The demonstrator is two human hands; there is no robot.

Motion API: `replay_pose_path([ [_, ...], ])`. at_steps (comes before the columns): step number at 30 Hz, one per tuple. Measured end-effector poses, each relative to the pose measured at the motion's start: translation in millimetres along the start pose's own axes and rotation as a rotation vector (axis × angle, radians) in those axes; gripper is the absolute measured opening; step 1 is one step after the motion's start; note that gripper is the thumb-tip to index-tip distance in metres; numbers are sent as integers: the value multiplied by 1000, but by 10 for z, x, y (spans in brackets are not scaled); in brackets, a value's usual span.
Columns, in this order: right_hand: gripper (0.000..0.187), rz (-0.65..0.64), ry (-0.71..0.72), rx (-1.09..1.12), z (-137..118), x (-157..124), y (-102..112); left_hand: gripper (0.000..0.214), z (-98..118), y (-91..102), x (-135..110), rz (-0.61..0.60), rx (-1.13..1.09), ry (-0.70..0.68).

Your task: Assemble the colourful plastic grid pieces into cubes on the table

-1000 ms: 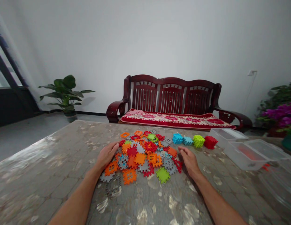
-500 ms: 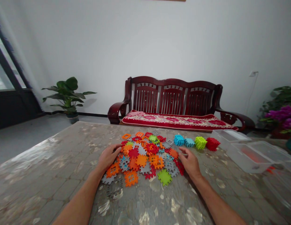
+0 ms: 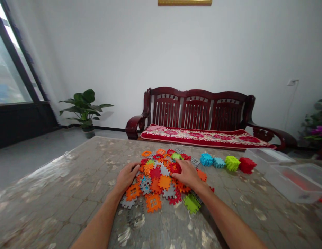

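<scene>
A heap of flat interlocking plastic tiles [image 3: 161, 181] in orange, red, grey and green lies on the marbled table [image 3: 72, 183]. My left hand [image 3: 127, 177] rests at the heap's left edge, fingers loosely spread over the tiles. My right hand [image 3: 186, 174] lies across the middle of the heap, fingertips touching a red tile [image 3: 175, 167]; nothing is lifted. To the right stands a row of built cubes: a blue cube [image 3: 206, 159], a second blue cube [image 3: 218, 162], a green cube [image 3: 232, 163] and a red cube [image 3: 246, 165].
Clear plastic boxes [image 3: 293, 183] stand at the table's right side, another box [image 3: 267, 155] behind them. Beyond the table are a dark wooden bench [image 3: 199, 110] with a red cushion, a potted plant [image 3: 84, 107] on the left and flowers [image 3: 319, 133] at far right.
My right hand has moved left from the heap's right edge onto its middle. My left hand has stayed at the left edge. The view has shifted left and tilted up.
</scene>
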State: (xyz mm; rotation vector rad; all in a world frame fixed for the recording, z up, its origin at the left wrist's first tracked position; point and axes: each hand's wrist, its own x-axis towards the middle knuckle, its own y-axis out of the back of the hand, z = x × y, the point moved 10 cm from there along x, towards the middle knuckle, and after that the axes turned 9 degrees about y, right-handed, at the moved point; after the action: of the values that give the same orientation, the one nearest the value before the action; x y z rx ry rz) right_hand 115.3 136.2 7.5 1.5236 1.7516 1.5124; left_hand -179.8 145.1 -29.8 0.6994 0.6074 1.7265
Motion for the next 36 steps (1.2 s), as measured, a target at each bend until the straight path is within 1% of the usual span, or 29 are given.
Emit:
replay_pose_path([
  [2,64,-4,-6,-26,5,-7,-9,43,15,6,-6,0,4,4],
  [8,50,62,27,-24,-47,-39,41,40,31,17,-23,12,-8,-4],
  [10,50,93,16,15,-27,-46,61,41,22,13,-22,10,-7,0],
  [13,53,149,-28,96,80,-96,151,44,3,-15,-5,-11,-10,-4],
  [16,54,172,-64,155,272,-241,333,47,-41,-44,38,-22,-13,-18],
  [18,52,165,-88,147,468,-414,502,48,-78,-67,78,-24,-10,-37],
  [20,49,163,-130,105,737,-645,691,49,-127,-96,123,-25,3,-45],
  [23,50,173,-234,42,1244,-1037,937,49,-195,-114,179,-10,27,-45],
  [26,57,150,-373,0,1746,-1364,1038,50,-238,-127,208,-8,43,-44],
  [28,62,126,-429,21,1959,-1495,1023,50,-251,-127,218,-6,51,-48],
  [29,63,125,-440,24,2012,-1535,1015,51,-252,-129,221,-9,56,-55],
  [31,63,144,-430,-24,2021,-1575,1025,51,-253,-129,226,-11,69,-66],
  [33,62,165,-411,-125,1953,-1590,1048,52,-253,-126,230,-12,78,-74],
  [36,61,139,-407,-224,1850,-1595,1036,52,-240,-114,228,-12,81,-82],
])
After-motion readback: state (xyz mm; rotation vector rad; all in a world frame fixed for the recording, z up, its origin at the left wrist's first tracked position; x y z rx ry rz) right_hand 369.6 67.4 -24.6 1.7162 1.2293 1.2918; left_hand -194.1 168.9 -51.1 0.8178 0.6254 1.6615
